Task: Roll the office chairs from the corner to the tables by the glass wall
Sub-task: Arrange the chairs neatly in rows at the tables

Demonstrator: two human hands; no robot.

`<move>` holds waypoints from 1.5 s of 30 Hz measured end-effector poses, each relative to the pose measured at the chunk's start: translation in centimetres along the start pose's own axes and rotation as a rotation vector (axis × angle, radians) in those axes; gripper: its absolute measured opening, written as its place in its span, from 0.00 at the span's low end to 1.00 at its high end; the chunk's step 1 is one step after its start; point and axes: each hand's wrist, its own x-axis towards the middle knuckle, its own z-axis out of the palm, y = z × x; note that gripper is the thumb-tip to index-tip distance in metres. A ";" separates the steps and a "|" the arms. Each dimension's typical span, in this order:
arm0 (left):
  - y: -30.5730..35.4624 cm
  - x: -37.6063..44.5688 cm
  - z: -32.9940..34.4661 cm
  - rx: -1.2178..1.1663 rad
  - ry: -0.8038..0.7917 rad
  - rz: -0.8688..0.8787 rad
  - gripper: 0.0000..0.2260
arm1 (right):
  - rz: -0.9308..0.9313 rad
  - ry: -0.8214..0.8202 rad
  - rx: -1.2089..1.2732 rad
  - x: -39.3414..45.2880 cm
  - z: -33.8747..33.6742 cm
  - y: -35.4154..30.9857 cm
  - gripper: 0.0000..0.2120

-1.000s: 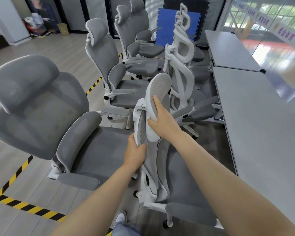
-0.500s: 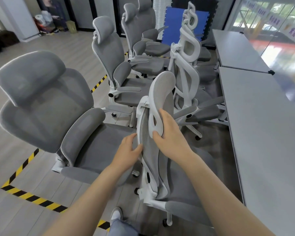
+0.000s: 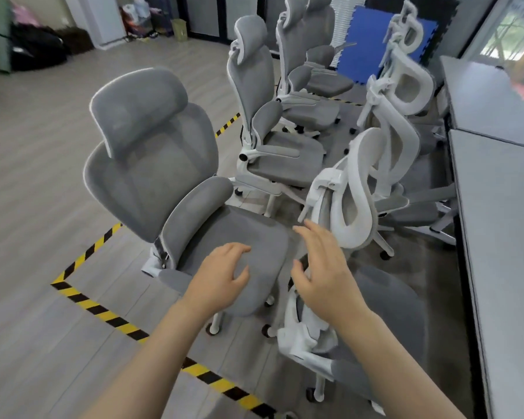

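Note:
The nearest grey office chair (image 3: 384, 300) stands at the grey table (image 3: 502, 237) on the right, its white headrest frame (image 3: 353, 195) facing me. My right hand (image 3: 324, 267) hovers open just in front of that headrest, not touching it. My left hand (image 3: 224, 275) is open too, fingers spread, above the seat of a second grey chair (image 3: 164, 182) on the left. Several more grey chairs (image 3: 273, 131) stand in two rows behind.
Yellow-black floor tape (image 3: 103, 311) marks a corner under the left chair. A second table (image 3: 481, 98) follows along the glass wall at the right. A blue foam mat (image 3: 363, 55) leans at the back. Bags and boxes (image 3: 37, 46) lie far left; open wood floor lies left.
Both hands have let go of the near chair's back and headrest and pulled away, fingers spread. The view has swung left.

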 end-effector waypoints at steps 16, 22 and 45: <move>-25.7 -13.9 -16.7 0.064 0.114 -0.313 0.16 | 0.107 -0.400 0.188 8.7 21.9 -19.0 0.21; -33.0 -15.7 -21.9 0.026 0.217 -0.440 0.15 | 0.017 -0.520 0.264 14.0 28.5 -25.9 0.20; -62.2 2.2 -42.9 0.040 0.398 -0.665 0.14 | -0.302 -0.707 0.315 51.4 54.2 -46.3 0.19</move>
